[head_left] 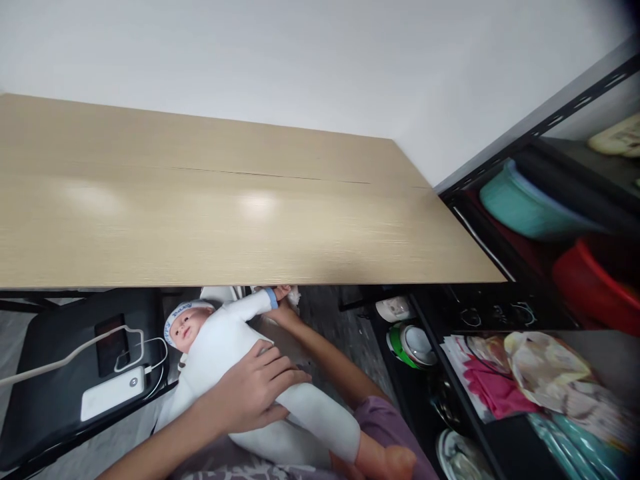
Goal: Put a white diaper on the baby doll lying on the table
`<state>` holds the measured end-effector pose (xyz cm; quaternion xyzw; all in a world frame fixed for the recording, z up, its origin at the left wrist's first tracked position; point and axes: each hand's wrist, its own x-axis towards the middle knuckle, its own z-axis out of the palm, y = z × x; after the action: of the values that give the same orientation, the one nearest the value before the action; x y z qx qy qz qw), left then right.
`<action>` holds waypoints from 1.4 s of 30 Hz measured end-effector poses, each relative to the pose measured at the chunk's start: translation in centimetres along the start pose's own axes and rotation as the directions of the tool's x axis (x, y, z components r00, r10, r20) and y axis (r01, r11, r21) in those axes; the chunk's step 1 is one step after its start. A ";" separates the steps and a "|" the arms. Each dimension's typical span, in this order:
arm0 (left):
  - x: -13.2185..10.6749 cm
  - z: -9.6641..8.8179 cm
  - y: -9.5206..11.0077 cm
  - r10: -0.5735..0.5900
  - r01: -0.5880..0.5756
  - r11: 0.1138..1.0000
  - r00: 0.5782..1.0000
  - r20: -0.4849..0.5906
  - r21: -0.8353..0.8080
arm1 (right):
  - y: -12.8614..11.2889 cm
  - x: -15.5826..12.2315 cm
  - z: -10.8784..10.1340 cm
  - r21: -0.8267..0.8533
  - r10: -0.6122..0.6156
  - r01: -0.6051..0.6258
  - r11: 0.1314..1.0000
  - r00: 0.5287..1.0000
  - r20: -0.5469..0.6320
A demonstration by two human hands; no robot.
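One baby doll (225, 347) in white clothing lies aslant at the lower centre of the frame, one cap (176, 312) with blue lettering on its head. Two bare hands are at it: the left hand (263, 383) lies across its hip and thigh, fingers bent, though I cannot tell whether that grip closes on it; the right hand (281, 315) is beside the doll's outstretched arm, near the edge of one table (250, 227), its grip too hidden to tell wide from narrow. One black seat (45, 373), lower left, carries one white power bank (107, 397) and one dark phone (107, 357). Two basins, one teal basin (525, 207) and one red basin (585, 287), are at right.
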<state>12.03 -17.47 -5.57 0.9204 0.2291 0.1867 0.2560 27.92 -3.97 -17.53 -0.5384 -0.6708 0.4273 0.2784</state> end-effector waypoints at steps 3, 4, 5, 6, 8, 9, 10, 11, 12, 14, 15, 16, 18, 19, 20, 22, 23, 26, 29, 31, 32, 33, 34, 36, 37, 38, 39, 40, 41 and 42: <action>-0.1 -0.1 0.1 0.015 -0.015 1.000 1.000 -0.013 0.001 | 0.2 -0.8 -1.3 -0.026 -0.020 0.021 0.999 0.998 0.051; -0.1 -0.1 0.1 0.021 -0.021 1.000 1.000 -0.015 0.000 | 0.1 -1.5 -2.1 -0.035 -0.032 0.034 0.999 0.998 0.056; 0.0 -0.1 0.2 0.029 -0.029 1.000 0.999 -0.016 0.001 | -0.1 -2.6 -2.9 -0.042 -0.046 0.049 0.998 0.997 0.064; 0.0 -0.2 0.2 0.035 -0.035 0.999 0.999 -0.013 0.002 | -0.5 -3.9 -3.9 -0.046 -0.063 0.066 0.997 0.995 0.072; 0.1 -0.2 0.3 0.043 -0.043 0.999 0.999 0.001 0.006 | -1.5 -6.8 -6.0 -0.048 -0.109 0.114 0.992 0.990 0.095; 0.2 -0.2 0.4 0.042 -0.042 0.999 0.999 0.011 0.009 | -2.2 -8.3 -7.1 -0.053 -0.136 0.141 0.989 0.987 0.080; 0.3 -0.2 0.4 0.041 -0.041 0.999 0.999 0.021 0.010 | -2.9 -9.6 -8.0 -0.064 -0.165 0.168 0.984 0.985 0.046; 0.3 -0.2 0.4 0.040 -0.040 0.999 0.999 0.034 0.009 | -3.7 -10.6 -8.9 -0.078 -0.198 0.198 0.977 0.980 0.006; 0.3 -0.1 0.4 0.041 -0.041 0.999 0.998 0.049 0.006 | -4.4 -11.3 -9.6 -0.093 -0.234 0.231 0.969 0.972 -0.030; 0.3 0.1 0.2 0.047 -0.047 0.999 0.995 0.084 0.001 | -5.6 -11.5 -10.4 -0.115 -0.315 0.310 0.944 0.949 -0.028; 0.3 0.1 0.2 0.054 -0.054 0.999 0.993 0.103 -0.002 | -6.0 -11.1 -10.5 -0.123 -0.352 0.351 0.928 0.936 0.017; 0.2 0.2 0.1 0.060 -0.060 0.998 0.991 0.119 -0.006 | -6.3 -10.4 -10.3 -0.135 -0.380 0.388 0.912 0.921 0.083; 0.3 0.1 0.1 0.069 -0.067 0.998 0.987 0.146 -0.020 | -6.6 -8.5 -9.3 -0.203 -0.389 0.434 0.877 0.893 0.227; 0.4 -0.2 0.2 0.070 -0.066 0.997 0.986 0.153 -0.033 | -6.6 -7.5 -8.6 -0.265 -0.367 0.441 0.857 0.885 0.288; 0.5 -0.5 0.3 0.068 -0.061 0.997 0.985 0.156 -0.049 | -6.5 -6.5 -7.7 -0.336 -0.327 0.435 0.836 0.885 0.331; 0.5 -1.4 0.7 0.053 -0.040 0.996 0.987 0.152 -0.084 | -6.5 -4.7 -5.8 -0.461 -0.222 0.392 0.796 0.898 0.379; 0.3 -1.8 1.0 0.039 -0.025 0.995 0.988 0.149 -0.101 | -6.6 -4.0 -5.0 -0.500 -0.171 0.367 0.784 0.903 0.395; -2.4 -2.5 1.2 -0.060 0.072 0.987 0.995 0.085 -0.143 | -7.3 -3.1 -3.4 -0.530 -0.103 0.342 0.776 0.898 0.429; -8.4 -0.9 0.3 -0.367 0.331 0.928 0.890 -0.271 -0.170 | -8.3 -3.1 -3.1 -0.521 -0.137 0.370 0.769 0.892 0.432; -13.2 1.3 -0.9 -0.586 0.563 0.795 0.616 -0.527 -0.226 | -8.8 -3.2 -3.4 -0.513 -0.164 0.394 0.763 0.885 0.436; -15.5 2.5 -1.5 -0.675 0.651 0.705 0.493 -0.549 -0.283 | -9.0 -3.2 -3.5 -0.507 -0.175 0.405 0.761 0.881 0.440; -17.5 3.6 -2.2 -0.771 0.721 0.600 0.405 -0.491 -0.347 | -9.2 -3.1 -3.7 -0.499 -0.186 0.416 0.760 0.876 0.445; -19.2 4.6 -2.9 -0.857 0.776 0.487 0.339 -0.387 -0.401 | -9.4 -3.0 -3.8 -0.492 -0.196 0.424 0.761 0.872 0.448; -21.3 5.7 -3.9 -0.941 0.836 0.331 0.261 -0.213 -0.438 | -9.8 -2.8 -3.9 -0.477 -0.217 0.438 0.762 0.867 0.449; -21.8 5.9 -4.1 -0.953 0.853 0.300 0.248 -0.174 -0.428 | -10.1 -2.8 -4.0 -0.469 -0.231 0.449 0.760 0.862 0.450; -22.0 5.9 -4.2 -0.952 0.862 0.302 0.252 -0.174 -0.408 | -10.5 -2.8 -4.2 -0.462 -0.248 0.463 0.757 0.857 0.452; -22.0 5.6 -4.0 -0.944 0.866 0.323 0.268 -0.190 -0.383 | -11.0 -2.9 -4.4 -0.456 -0.265 0.477 0.751 0.851 0.454; -21.8 5.2 -3.7 -0.935 0.865 0.347 0.287 -0.209 -0.363 | -11.5 -3.1 -4.8 -0.450 -0.282 0.491 0.746 0.845 0.454; -21.5 4.7 -3.1 -0.927 0.858 0.368 0.309 -0.215 -0.358 | -12.1 -3.5 -5.3 -0.444 -0.301 0.504 0.741 0.840 0.452; -21.2 4.2 -2.5 -0.921 0.846 0.386 0.326 -0.214 -0.369 | -12.8 -4.1 -6.0 -0.437 -0.319 0.510 0.741 0.839 0.440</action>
<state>-4.34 -28.15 -15.13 0.5581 0.7205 0.2141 0.3516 27.82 -6.98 -3.16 -0.3471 -0.9043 0.2330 0.0864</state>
